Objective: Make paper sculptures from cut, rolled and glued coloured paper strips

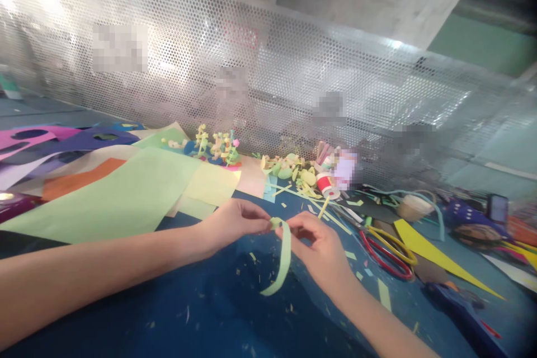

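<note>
A pale green paper strip (pixel 284 260) hangs in a curve between my two hands, its loose end pointing down to the left. The fingertips of my left hand (pixel 237 224) pinch its upper, bent end. My right hand (pixel 319 240) is closed on the same strip, with thumb and fingers close to the left fingertips. A thin pale yellow stick (pixel 324 207) shows just above the right hand; whether the fingers hold it I cannot tell. Large light green paper sheets (pixel 113 196) lie beyond my left forearm.
Red- and yellow-handled scissors (pixel 388 254), a yellow paper piece (pixel 444 257) and a dark blue tool (pixel 465 313) lie to the right. Small paper figures (pixel 218 145), curled paper pieces (pixel 293 170) and a red-and-white roll (pixel 327 185) sit before a perforated metal screen (pixel 268 78). Scraps dot the blue table (pixel 201 307).
</note>
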Motion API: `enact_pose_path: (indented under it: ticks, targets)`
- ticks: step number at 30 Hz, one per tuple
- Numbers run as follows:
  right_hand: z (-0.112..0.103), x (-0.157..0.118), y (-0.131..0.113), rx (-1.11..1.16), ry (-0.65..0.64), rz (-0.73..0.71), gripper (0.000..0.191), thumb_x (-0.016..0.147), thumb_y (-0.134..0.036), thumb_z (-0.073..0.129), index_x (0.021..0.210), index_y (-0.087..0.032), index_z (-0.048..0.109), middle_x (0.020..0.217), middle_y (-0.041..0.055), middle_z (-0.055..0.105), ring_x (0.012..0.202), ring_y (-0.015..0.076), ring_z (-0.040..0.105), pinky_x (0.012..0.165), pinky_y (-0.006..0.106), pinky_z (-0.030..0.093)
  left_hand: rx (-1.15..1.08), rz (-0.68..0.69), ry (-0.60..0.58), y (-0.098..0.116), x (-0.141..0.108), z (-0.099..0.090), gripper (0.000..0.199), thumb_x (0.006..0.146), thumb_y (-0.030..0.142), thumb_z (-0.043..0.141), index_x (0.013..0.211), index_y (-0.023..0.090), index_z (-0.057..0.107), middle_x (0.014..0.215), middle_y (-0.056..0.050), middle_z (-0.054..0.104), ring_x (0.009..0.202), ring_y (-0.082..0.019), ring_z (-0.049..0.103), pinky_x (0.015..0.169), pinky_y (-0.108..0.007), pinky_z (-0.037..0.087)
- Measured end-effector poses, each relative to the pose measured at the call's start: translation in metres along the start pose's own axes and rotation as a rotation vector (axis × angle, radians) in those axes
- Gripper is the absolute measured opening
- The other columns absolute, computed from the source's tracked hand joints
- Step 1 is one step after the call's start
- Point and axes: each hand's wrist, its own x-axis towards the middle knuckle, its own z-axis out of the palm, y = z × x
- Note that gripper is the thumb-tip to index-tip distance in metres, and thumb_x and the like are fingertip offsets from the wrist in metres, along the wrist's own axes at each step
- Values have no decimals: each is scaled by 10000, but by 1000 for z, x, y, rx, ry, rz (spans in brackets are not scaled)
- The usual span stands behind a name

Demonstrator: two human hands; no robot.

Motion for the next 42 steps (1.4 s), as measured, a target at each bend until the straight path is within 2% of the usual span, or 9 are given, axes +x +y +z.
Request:
enact_pose_path:
  ticks: [2,4,8,11,19,28,32,37,42]
  targets:
    - [-2,-3,-2,-109,1,-123,98,794,-242,574,760,-223,664,745,15,554,659,145,530,609,251,442,-27,7,-2,-1,0,0,203,705,344,622,787,171,688,736,-32,679,720,-153,598,704,-258,447]
    - [-3,-4,-3,-210,29,-175,147,818,-229,541,818,-237,687,775,32,572,703,165,547,640,269,450,-28,14,-4,-1,0,1,182,701,339,622,750,175,683,704,-20,663,703,-145,587,694,-252,440]
    - [-5,-3,-2,-307,92,-192,169,823,-225,544,870,-262,702,793,33,596,743,176,568,664,283,458,18,11,-1,1,-3,1,206,683,361,645,777,183,688,744,-19,676,724,-148,592,687,-243,438]
    - [-5,0,0,-295,79,-191,154,808,-236,576,891,-269,702,804,26,618,754,175,582,698,299,469,103,26,-6,3,-3,1,248,699,396,625,813,187,696,787,-29,694,741,-163,607,694,-258,446]
    - [-4,4,2,-111,37,-108,93,787,-261,606,831,-245,687,836,24,625,749,161,599,712,306,494,264,140,-1,6,-4,0,225,735,369,590,828,196,700,764,-15,688,714,-156,596,652,-250,452]
    - [-4,5,1,-13,-7,-1,74,762,-264,612,790,-224,667,803,17,656,751,165,613,725,306,501,310,162,8,6,-6,1,220,739,381,590,833,225,713,796,-14,700,713,-154,601,644,-245,453]
    - [-6,6,-1,24,-42,55,87,753,-282,614,749,-217,672,779,9,657,744,161,609,722,295,496,249,116,-15,4,-4,0,263,717,418,613,833,202,710,736,-27,689,662,-152,588,608,-248,446]
    - [-7,6,-5,153,-63,245,140,730,-338,636,762,-209,679,766,-4,664,721,147,591,686,271,472,87,136,-35,8,0,-2,231,673,361,679,801,169,662,739,-9,650,697,-131,577,672,-239,448]
    - [-3,5,-5,298,-55,339,205,725,-387,640,805,-201,675,705,-5,628,672,134,558,659,270,456,-11,112,-85,12,-2,0,200,720,347,643,814,170,646,757,-1,638,723,-120,565,697,-240,428]
